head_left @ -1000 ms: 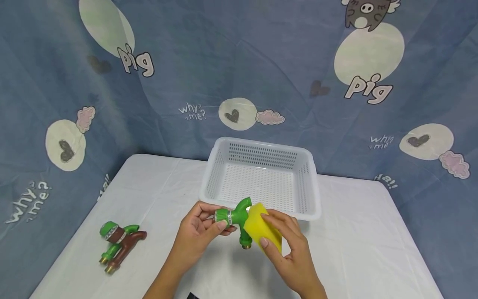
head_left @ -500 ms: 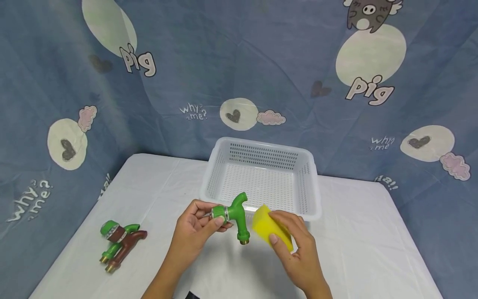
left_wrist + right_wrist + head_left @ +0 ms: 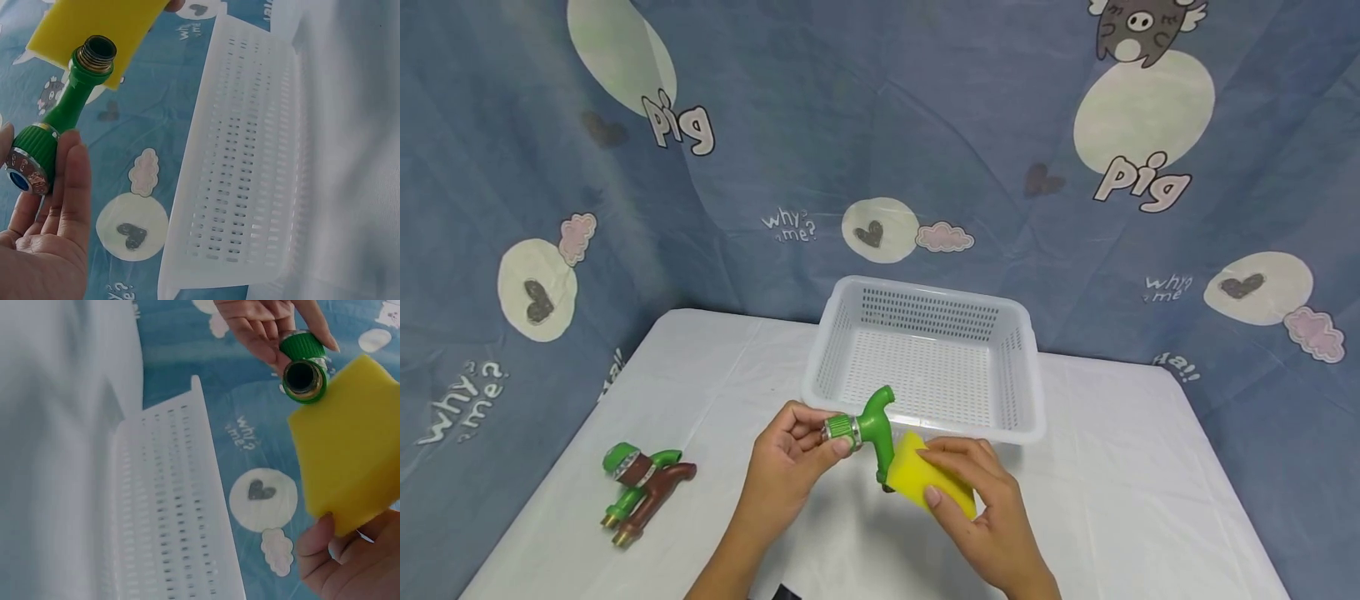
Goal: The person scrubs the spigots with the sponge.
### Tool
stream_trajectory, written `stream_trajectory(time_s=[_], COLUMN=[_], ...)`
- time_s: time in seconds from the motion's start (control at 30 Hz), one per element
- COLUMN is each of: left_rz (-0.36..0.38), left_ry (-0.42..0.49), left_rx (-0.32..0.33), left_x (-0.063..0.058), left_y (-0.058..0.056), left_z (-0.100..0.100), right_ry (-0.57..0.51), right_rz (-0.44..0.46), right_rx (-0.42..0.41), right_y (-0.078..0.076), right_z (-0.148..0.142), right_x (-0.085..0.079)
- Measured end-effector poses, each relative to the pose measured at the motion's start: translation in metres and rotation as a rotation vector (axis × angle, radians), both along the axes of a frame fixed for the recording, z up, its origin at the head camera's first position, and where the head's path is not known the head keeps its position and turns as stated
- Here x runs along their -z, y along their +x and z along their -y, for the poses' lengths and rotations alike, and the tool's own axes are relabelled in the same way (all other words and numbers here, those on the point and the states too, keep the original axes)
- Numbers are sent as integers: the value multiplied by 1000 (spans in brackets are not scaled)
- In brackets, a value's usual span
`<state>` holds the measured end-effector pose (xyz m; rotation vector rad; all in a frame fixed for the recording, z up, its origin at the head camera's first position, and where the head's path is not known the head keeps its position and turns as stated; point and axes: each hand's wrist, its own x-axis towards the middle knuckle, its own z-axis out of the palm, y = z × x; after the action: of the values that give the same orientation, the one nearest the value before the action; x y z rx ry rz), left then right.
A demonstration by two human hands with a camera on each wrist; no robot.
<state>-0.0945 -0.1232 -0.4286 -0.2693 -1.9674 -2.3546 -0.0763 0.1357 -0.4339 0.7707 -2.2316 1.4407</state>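
Note:
My left hand (image 3: 793, 450) grips a green tap (image 3: 874, 427) by its ribbed knob, holding it up in front of the basket. The tap's curved spout points up and its threaded brass end (image 3: 97, 52) points down. My right hand (image 3: 985, 500) pinches a yellow sponge (image 3: 925, 479) between thumb and fingers. One corner of the sponge overlaps the tap's lower end in the head view. In the right wrist view the sponge (image 3: 350, 437) lies right at the rim of the tap's threaded end (image 3: 304, 381).
A white perforated plastic basket (image 3: 1030, 392) stands behind the hands on the white-covered table (image 3: 1120, 500). To the left lie a brown tap (image 3: 658, 496) and another green tap (image 3: 625, 503), crossing each other. A blue printed cloth (image 3: 925, 125) hangs behind the table.
The sponge came away from the tap to the right, then moved back left against its lower end. The tap shifted slightly left and up, still held by the left hand.

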Motion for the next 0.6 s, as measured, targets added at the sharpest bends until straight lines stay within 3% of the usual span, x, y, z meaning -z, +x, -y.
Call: stream_trajectory(time_s=[0.2, 0.4, 0.6], left_rz=[30, 100, 85], left_ry=[-49, -102, -92], left_rx=[-15, -40, -66], left_x=[-2, -3, -2], left_y=[1, 2, 2], left_z=[-3, -6, -7], right_ry=[-47, -2, 14], right_rz=[-84, -37, -51], right_rx=[51, 44, 1], right_y=[-1, 1, 1], right_z=[-2, 2, 3], right_x=[1, 0, 1])
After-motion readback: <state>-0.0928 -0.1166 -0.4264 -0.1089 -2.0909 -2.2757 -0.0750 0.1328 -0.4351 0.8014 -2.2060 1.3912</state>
